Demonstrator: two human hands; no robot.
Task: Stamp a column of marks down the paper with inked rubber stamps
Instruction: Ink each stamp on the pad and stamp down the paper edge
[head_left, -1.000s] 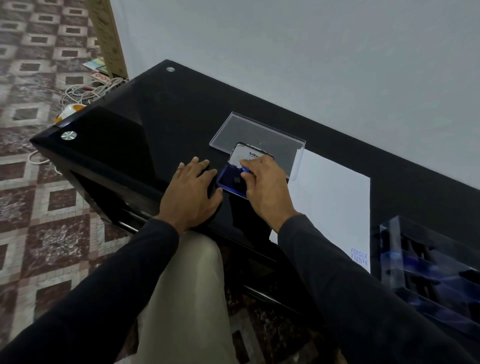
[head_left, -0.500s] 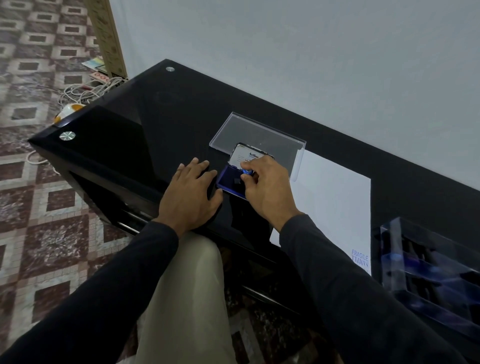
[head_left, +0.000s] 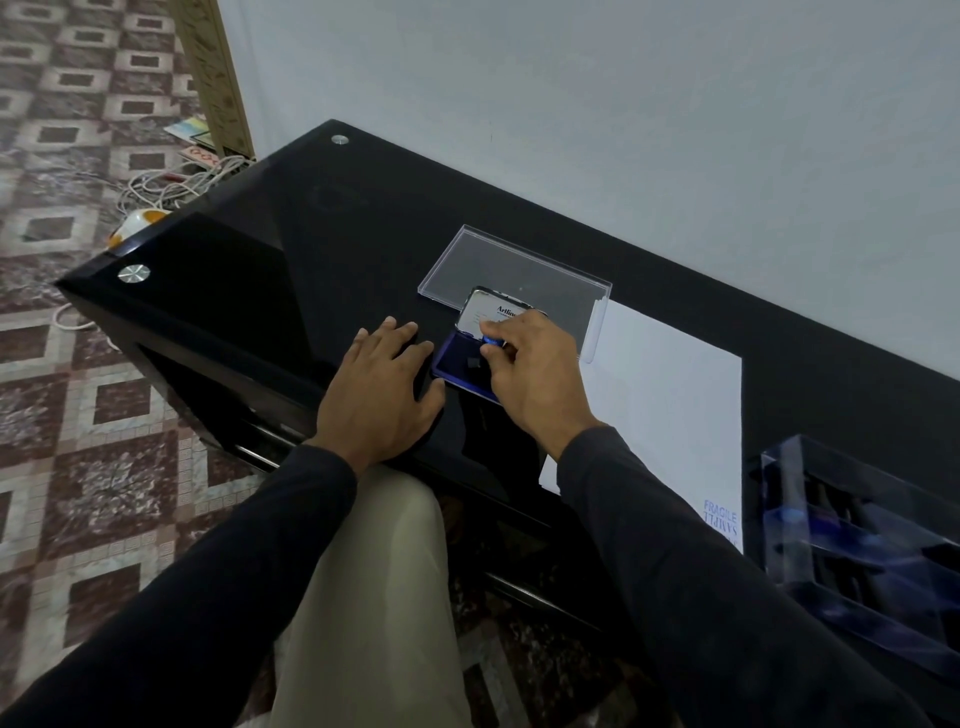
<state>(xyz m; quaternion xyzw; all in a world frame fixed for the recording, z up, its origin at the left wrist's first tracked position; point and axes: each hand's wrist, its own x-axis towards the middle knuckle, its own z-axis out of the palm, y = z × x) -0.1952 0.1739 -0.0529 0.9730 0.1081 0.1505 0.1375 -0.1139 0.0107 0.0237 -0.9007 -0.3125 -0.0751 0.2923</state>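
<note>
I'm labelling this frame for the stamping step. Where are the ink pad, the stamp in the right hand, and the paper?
ink pad (head_left: 457, 358): head view, on the blue inked surface.
stamp (head_left: 491, 341): head view, on its blue handle between the fingers.
paper (head_left: 670, 395): head view, on the bare white middle.

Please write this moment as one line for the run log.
step: inking | right hand: holds stamp over ink pad | left hand: flat on table | paper: two marks

Blue ink pad (head_left: 457, 361), white paper (head_left: 670, 395), black table (head_left: 291, 260), brown-checked floor (head_left: 78, 415).
</note>
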